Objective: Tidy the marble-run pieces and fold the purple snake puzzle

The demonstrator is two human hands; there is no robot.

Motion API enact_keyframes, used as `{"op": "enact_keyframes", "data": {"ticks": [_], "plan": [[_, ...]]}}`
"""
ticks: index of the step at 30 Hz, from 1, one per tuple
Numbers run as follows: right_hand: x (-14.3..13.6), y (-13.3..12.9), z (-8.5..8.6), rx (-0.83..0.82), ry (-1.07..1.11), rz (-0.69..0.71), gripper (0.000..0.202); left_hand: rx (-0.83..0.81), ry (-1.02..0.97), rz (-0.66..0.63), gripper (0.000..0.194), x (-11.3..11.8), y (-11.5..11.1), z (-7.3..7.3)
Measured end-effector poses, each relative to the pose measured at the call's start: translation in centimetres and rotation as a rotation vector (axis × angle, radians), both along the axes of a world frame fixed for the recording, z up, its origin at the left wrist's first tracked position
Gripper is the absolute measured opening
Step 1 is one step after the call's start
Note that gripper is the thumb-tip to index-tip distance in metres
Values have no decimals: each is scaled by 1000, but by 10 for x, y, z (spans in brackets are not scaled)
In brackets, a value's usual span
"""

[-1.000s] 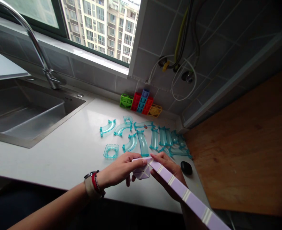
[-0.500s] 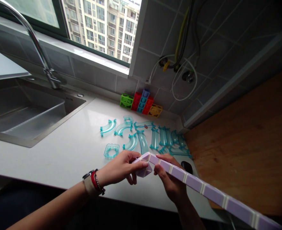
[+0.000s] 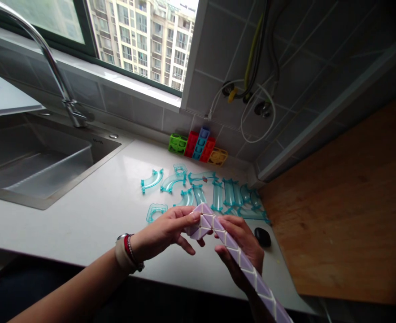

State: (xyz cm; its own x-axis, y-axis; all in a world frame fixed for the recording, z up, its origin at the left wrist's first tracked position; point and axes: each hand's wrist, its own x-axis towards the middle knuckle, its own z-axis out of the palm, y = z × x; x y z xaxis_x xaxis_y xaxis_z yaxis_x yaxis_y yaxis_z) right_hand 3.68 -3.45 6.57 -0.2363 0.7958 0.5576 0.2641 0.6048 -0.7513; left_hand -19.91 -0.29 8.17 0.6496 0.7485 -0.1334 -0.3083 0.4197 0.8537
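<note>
A purple snake-cube puzzle (image 3: 232, 242) with white seams is held above the counter. Its far end is folded into a small cluster of triangular wedges. My left hand (image 3: 171, 229) pinches that folded end between thumb and fingers, with a watch and bracelets on its wrist. My right hand (image 3: 243, 244) grips the straight part just past the bend, fingers behind it and thumb below. From there the straight length runs down to the lower right and out of view. Part of the folded end is hidden by my left fingers.
Clear teal track pieces (image 3: 218, 195) lie on the white counter (image 3: 93, 224) beyond my hands. Colourful plastic blocks (image 3: 201, 146) stand against the wall. A black case (image 3: 263, 237) rests at right, near a wooden panel (image 3: 335, 202). The steel sink (image 3: 50, 157) and faucet (image 3: 54, 67) are at left.
The straight length of the snake puzzle has swung downward and rolled, so triangular faces now show. My right hand has turned with it; my left hand still pinches the folded end, slightly higher.
</note>
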Motion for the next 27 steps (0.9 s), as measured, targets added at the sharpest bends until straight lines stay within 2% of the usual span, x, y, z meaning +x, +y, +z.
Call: {"op": "enact_keyframes", "data": {"ticks": [2, 4, 6, 7, 11, 14, 18, 22, 25, 27], "plan": [[2, 0, 5, -92, 15, 54, 38, 40, 37, -40, 38, -3, 0, 1], [5, 2, 9, -202, 37, 194, 34, 80, 81, -83, 41, -5, 0, 2], [6, 5, 7, -350, 92, 313, 31, 123, 127, -90, 41, -5, 0, 1], [5, 6, 4, -438, 148, 330, 30, 152, 153, -72, 41, -4, -1, 0], [-2, 7, -11, -753, 479, 198, 26, 248, 206, 60, 41, 2, -2, -2], [-9, 6, -14, -854, 599, 120, 23, 253, 228, 98, 43, 6, -3, -3], [-11, 6, -12, -819, 574, 90, 24, 257, 354, 43, 43, 5, -1, -5], [-7, 4, -10, -712, 483, 111, 19, 189, 320, -4, 44, 3, 3, -5], [-4, 4, -6, -597, 282, 31, 17, 135, 326, -14, 47, 4, 5, -6], [-2, 5, -3, -419, 88, -70, 16, 101, 363, 7, 50, 6, 5, -8]]}}
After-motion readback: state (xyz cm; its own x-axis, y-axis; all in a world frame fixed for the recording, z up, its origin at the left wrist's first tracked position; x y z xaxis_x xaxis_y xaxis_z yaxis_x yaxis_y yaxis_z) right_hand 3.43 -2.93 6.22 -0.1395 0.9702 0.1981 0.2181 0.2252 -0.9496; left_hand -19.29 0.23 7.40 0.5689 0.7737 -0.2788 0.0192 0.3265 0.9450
